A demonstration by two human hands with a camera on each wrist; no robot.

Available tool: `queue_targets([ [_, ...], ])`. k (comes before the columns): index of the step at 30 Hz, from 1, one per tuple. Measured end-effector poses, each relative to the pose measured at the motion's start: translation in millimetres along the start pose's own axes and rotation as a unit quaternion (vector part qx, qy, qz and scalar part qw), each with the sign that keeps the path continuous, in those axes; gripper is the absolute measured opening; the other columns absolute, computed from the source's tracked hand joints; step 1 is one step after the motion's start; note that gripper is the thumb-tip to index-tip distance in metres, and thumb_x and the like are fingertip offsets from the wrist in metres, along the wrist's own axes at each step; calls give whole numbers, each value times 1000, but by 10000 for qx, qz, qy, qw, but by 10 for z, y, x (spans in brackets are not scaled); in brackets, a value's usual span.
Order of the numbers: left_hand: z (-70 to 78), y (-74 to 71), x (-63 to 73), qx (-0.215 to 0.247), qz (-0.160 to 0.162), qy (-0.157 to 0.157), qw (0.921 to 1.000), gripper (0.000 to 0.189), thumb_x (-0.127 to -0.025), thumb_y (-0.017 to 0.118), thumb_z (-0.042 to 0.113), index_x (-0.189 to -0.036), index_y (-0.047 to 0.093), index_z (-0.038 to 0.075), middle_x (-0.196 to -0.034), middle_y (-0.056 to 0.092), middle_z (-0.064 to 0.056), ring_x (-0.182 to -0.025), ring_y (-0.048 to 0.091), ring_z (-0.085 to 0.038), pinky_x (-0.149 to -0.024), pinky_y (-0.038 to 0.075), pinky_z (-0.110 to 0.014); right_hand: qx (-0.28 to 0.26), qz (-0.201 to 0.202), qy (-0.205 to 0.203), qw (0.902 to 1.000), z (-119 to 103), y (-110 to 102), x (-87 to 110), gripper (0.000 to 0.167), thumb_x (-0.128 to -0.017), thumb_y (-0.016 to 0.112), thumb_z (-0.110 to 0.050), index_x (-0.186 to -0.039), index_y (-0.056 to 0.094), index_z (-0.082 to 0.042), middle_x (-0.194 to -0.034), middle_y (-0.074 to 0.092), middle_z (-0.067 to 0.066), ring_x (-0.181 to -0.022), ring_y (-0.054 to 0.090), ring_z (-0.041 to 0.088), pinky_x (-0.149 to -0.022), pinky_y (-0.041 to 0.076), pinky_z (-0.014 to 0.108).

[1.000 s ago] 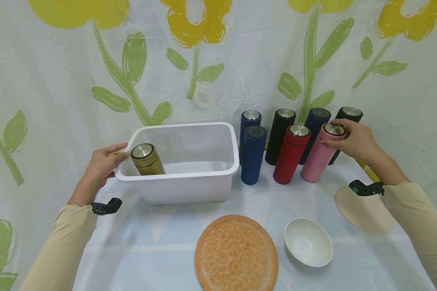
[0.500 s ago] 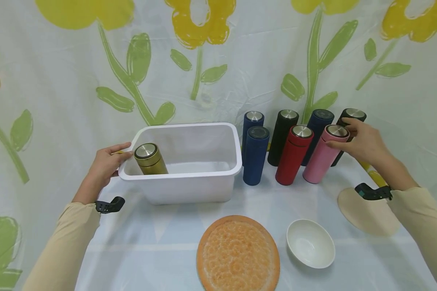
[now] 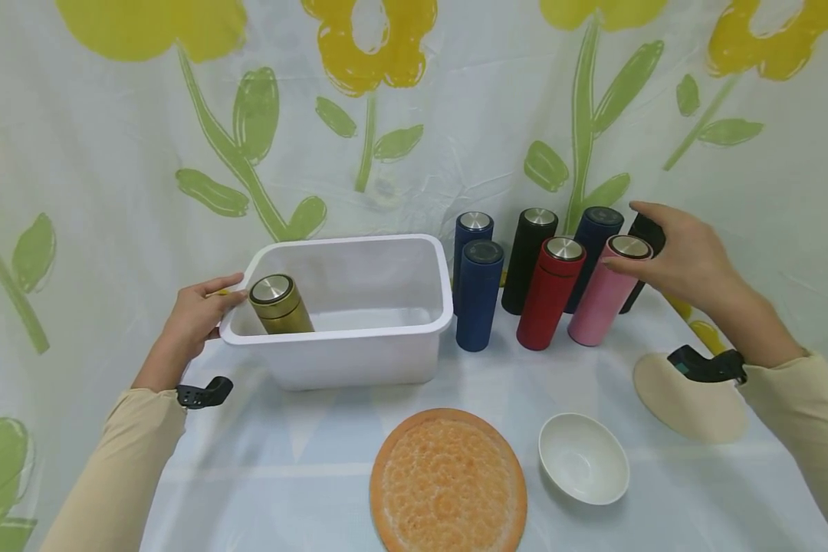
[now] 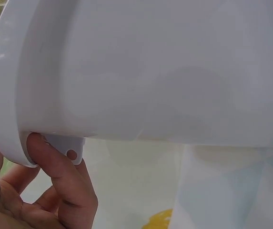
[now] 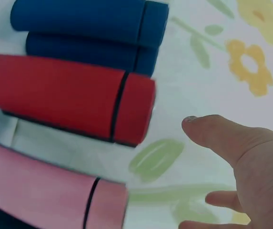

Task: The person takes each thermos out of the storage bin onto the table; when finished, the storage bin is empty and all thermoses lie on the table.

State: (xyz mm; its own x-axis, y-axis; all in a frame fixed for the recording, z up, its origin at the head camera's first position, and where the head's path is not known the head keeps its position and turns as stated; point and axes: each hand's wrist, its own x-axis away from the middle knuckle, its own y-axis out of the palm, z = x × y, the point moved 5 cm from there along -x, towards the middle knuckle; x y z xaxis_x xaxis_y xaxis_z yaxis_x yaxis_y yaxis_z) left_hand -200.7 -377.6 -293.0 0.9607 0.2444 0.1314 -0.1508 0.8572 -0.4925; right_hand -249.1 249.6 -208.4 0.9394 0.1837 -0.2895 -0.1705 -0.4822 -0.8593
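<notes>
My left hand (image 3: 196, 316) grips the left end of a white plastic tub (image 3: 359, 356), its fingers curled under the rim in the left wrist view. Inside the tub a gold thermos flask (image 3: 283, 308) leans against the left end. On the right, my right hand (image 3: 693, 253) is spread around the top of a pink thermos flask (image 3: 603, 295), thumb near the lid. In the right wrist view its thumb (image 5: 217, 136) and fingers stand apart from the pink and red flasks, holding nothing. It partly hides a black flask (image 3: 647, 234) behind.
A red flask (image 3: 550, 295), blue flasks (image 3: 479, 299) and a black flask (image 3: 531, 257) stand upright between the tub and the pink one. Nearer lie a round bread-patterned mat (image 3: 448, 483), a white bowl (image 3: 583, 460) and a beige disc (image 3: 690, 399). A flowered sheet hangs behind.
My right hand's fingers have spread wider and come up off the pink flask's lid, covering more of the black flask behind. The left hand has kept its grip on the tub.
</notes>
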Motion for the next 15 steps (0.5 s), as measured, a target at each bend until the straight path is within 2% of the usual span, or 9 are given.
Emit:
queue_targets([
  [7,-16,9,2,47,-1,-41,10000,58,-103,55,26,-155,37,11,-150,38,-29,-122,50,-44,-68,56,-27,-48,-91,-352,9993,-329,38,-22,92,-80,84,-35,-153,37,-5,-150,41,27,-136,35,49,-103,30,69],
  [15,4,-6,10,35,-41,68,10000,58,-103,56,28,-155,37,11,-148,41,-29,-120,51,-39,-69,55,-26,-219,-205,-784,9965,-731,144,-46,91,-77,88,-31,-151,41,-6,-149,43,24,-133,40,43,-102,35,66],
])
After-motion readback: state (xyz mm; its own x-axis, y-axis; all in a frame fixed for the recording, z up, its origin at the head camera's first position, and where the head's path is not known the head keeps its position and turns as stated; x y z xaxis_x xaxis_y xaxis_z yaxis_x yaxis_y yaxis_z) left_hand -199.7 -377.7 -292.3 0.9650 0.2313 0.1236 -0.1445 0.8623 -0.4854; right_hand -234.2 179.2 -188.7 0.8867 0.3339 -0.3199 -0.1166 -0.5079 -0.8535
